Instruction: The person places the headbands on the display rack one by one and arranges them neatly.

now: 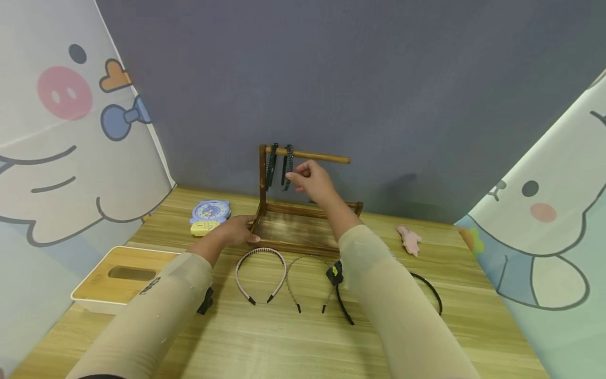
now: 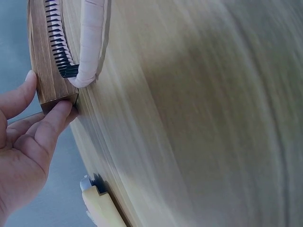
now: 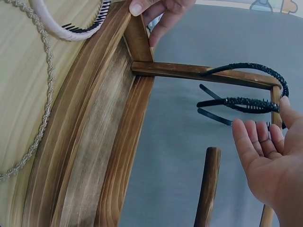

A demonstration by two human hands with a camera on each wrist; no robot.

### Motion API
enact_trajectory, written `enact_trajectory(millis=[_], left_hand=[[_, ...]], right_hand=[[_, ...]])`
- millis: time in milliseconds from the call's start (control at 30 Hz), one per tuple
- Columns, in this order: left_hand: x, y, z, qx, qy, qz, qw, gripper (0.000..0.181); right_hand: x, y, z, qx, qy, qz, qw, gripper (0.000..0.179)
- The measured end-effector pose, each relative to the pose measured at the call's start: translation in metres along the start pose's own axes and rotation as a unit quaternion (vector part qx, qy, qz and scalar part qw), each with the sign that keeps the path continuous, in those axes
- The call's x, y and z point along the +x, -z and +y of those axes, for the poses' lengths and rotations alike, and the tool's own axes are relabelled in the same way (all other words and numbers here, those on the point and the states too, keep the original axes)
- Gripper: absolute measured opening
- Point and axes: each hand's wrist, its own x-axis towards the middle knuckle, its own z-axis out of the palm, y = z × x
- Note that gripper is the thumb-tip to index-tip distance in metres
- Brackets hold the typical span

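Observation:
A brown wooden stand (image 1: pixel 298 246) with a shallow tray and an upright post is near the back of the table. Two dark, sparkly toothed headbands (image 1: pixel 271 167) hang from its upper rod (image 1: pixel 326 157). My left hand (image 1: pixel 234 230) grips the tray's left front corner, thumb on one side and fingers on another (image 2: pixel 26 137). Beside the nearer hanging headband (image 3: pixel 258 66) is my right hand (image 3: pixel 284 156), fingers loosely bent with a gap to the thumb. The thumb tip is at the headband; whether it touches cannot be made out.
In front of the stand lie a pale pink headband (image 1: pixel 285 269), a thin beaded headband (image 1: pixel 310 256) and a black one with a bow (image 1: pixel 334 272), partly behind my right sleeve. A tissue box (image 1: pixel 137 258), blue dial (image 1: pixel 211 210) and yellow block (image 1: pixel 203 228) are left; a pink clip (image 1: pixel 410 241) is right.

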Motion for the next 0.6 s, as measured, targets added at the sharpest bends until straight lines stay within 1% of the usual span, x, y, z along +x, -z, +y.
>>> enact_trajectory(millis=[133, 300, 533, 600], left_hand=[[0.000, 0.000, -0.001, 0.003, -0.001, 0.001, 1.0000, 0.081], [0.001, 0.000, -0.001, 0.003, 0.000, -0.002, 1.0000, 0.082], [0.001, 0.000, -0.001, -0.007, 0.001, -0.003, 1.0000, 0.081], [0.001, 0.000, -0.001, -0.005, -0.001, -0.002, 1.0000, 0.081]], right_hand=[[-0.007, 0.007, 0.002, 0.009, 0.013, -0.002, 0.9999, 0.049], [-0.015, 0.023, 0.007, 0.040, 0.029, 0.009, 0.9987, 0.049], [-0.031, 0.059, 0.016, 0.060, 0.043, 0.043, 0.9964, 0.051], [-0.037, 0.070, 0.021, 0.056, 0.047, 0.051, 0.9960, 0.053]])
